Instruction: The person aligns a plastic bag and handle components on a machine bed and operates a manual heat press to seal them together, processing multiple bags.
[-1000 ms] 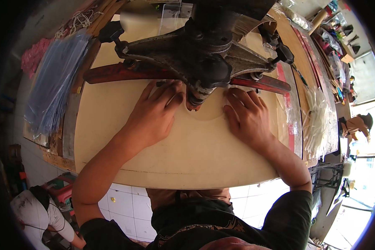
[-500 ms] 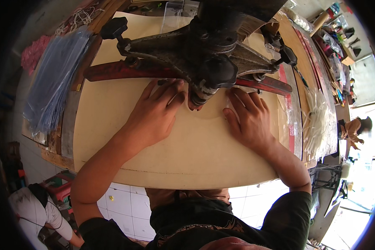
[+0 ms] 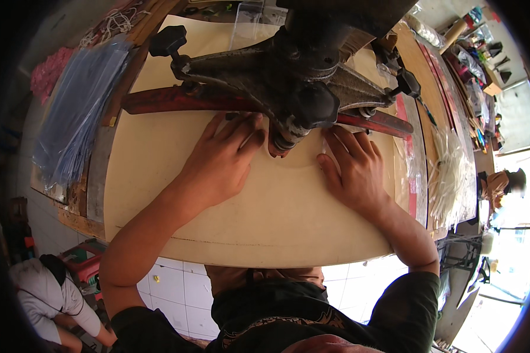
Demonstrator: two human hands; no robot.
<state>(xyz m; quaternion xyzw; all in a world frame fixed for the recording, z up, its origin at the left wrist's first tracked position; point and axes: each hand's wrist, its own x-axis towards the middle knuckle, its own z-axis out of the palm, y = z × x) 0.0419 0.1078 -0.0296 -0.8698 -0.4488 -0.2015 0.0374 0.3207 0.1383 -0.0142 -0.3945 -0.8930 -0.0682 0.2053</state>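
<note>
A black metal machine head with several knobs stands over the tan tabletop sheet. Beneath it runs a long red bar from left to right. My left hand lies palm down on the sheet, left of the middle clamp. Its fingers are apart, with their tips close to the bar and partly hidden. My right hand rests palm down right of the clamp, thumb apart from the fingers. Clear plastic shows faintly by its fingertips; whether either hand presses it I cannot tell.
At the left lies a stack of clear bluish plastic sheets, with a pink bundle beyond it. Whitish strips lie at the right. A co-worker bends at the lower left; another person is at the far right.
The machine head and its knobs have shifted slightly to the right. My hands hardly move. The person at the lower left has changed posture slightly.
</note>
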